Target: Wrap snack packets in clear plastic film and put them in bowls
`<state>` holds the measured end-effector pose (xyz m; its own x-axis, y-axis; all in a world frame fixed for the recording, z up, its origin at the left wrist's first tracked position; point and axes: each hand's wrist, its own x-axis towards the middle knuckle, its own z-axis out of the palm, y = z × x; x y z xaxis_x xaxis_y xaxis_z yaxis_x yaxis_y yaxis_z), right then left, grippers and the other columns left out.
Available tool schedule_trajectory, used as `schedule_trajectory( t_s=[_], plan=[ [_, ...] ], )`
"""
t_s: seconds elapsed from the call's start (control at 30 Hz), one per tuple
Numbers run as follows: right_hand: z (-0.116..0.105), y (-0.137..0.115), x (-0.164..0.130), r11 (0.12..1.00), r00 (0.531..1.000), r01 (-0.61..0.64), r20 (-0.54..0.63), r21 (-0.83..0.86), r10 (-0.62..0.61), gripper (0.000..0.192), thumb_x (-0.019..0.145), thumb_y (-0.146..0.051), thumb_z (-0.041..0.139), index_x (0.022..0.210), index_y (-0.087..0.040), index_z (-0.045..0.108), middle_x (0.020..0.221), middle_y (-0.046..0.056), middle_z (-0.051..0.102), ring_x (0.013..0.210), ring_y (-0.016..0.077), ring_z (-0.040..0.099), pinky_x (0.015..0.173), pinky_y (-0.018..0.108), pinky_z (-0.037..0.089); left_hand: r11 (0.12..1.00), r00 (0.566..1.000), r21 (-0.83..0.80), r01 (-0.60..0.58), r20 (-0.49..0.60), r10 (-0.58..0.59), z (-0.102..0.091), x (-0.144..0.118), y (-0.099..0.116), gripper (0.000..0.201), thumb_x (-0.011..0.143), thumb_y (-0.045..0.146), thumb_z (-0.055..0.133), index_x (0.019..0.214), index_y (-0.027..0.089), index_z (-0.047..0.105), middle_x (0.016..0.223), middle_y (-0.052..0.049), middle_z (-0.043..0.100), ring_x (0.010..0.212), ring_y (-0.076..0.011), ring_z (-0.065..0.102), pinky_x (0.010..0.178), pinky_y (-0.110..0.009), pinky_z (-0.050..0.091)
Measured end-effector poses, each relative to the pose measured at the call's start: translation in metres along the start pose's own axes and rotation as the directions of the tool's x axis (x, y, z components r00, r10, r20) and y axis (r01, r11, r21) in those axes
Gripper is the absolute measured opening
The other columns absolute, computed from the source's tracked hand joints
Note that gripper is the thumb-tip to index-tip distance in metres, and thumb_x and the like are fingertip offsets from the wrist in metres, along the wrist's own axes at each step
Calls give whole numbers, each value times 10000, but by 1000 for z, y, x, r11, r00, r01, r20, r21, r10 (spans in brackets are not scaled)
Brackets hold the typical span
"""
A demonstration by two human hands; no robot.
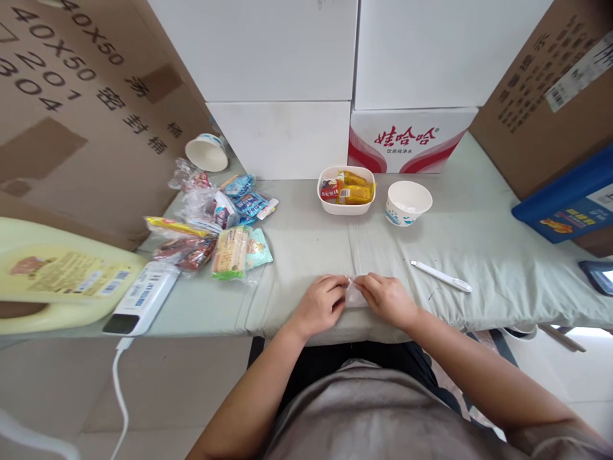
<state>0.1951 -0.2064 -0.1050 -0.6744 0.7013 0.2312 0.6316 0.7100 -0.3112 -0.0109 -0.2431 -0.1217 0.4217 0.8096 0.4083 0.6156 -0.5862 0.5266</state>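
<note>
Near the front edge of the cloth-covered table, a small clear plastic bag (pixel 355 297) lies between my hands. My left hand (pixel 323 300) pinches its top left edge with curled fingers. From the other side, my right hand (pixel 389 299) pinches the top of the same bag with thumb and fingertips. What the bag holds, if anything, I cannot make out. Beyond my hands sits a white tub (pixel 347 207) with yellow and red snack packets (pixel 355 193) in it. To its right stands a white paper bowl (pixel 407 203). A white utility knife (pixel 441 276) lies right of my right hand.
Several wrapped snacks (pixel 230 252) are heaped on the left, with a tipped paper bowl (pixel 207 153) behind them. A yellow jug (pixel 62 278) and a white power bank (pixel 143 299) with a cable lie at the left edge. White boxes (pixel 282 140) wall off the back.
</note>
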Motion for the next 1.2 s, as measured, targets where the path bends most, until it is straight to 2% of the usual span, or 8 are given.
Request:
schedule_trajectory(
  t_s=[0.13,0.4,0.6,0.67,0.77,0.93,1.1,1.2],
  plan=[
    [14,-2,17,962,971,-217,67,-165,230,244,989,-266,407,984,-166,630,844,59,663,656,154,602,552,265,292,997,996,-55,57,-72,-61,0,-2,-1,352,790,40,504,1116,170,531,1168,-126,581,1105,-219,575,937,-409,517],
    [20,-4,15,961,973,-207,63,-182,221,267,994,-292,400,1010,-176,639,853,56,654,670,165,593,568,279,321,986,993,130,108,-65,-100,3,3,2,151,907,241,548,1006,169,637,1122,-118,577,1083,-257,530,940,-451,505],
    [4,11,11,947,925,-267,-323,-176,201,246,939,-228,491,1133,-136,611,1156,160,612,1095,294,535,904,421,428,983,983,115,146,-128,-131,8,4,-3,84,847,202,636,929,187,645,1024,-78,613,1051,-239,535,917,-423,514],
    [0,10,6,981,938,-139,-336,-136,86,258,939,-182,473,1158,-150,606,1259,156,578,1233,288,462,994,448,400,984,983,107,140,-131,-126,8,4,-3,103,842,207,641,942,185,641,1038,-83,612,1053,-240,538,916,-425,517],
    [5,0,-5,986,975,155,-150,-60,-162,280,940,-183,495,1197,-190,603,1261,116,607,1244,234,479,1002,409,425,986,981,100,134,-151,-118,7,3,-3,134,843,195,619,977,191,626,1057,-86,605,1049,-242,550,919,-434,518],
    [-1,14,-4,978,978,209,-2,20,-209,224,931,-150,502,1093,-195,650,1095,75,690,985,191,606,850,338,504,990,980,56,127,-163,-117,4,0,-4,197,856,139,549,1041,193,590,1062,-87,606,1030,-230,564,904,-426,522],
    [-76,81,53,991,916,-101,-397,-86,59,263,956,-194,431,1046,-205,678,1058,87,685,1021,216,591,917,377,463,991,988,67,116,-107,-108,5,1,-5,126,845,188,605,971,196,612,1012,-78,621,1009,-245,554,880,-449,514],
    [-109,116,102,874,890,-426,-280,-232,360,272,922,-217,487,1101,-169,687,1167,145,632,1136,282,518,970,423,406,989,987,74,131,-100,-123,4,3,-4,105,850,187,597,950,200,624,1004,-76,620,1005,-241,550,871,-440,509]
  ],
)
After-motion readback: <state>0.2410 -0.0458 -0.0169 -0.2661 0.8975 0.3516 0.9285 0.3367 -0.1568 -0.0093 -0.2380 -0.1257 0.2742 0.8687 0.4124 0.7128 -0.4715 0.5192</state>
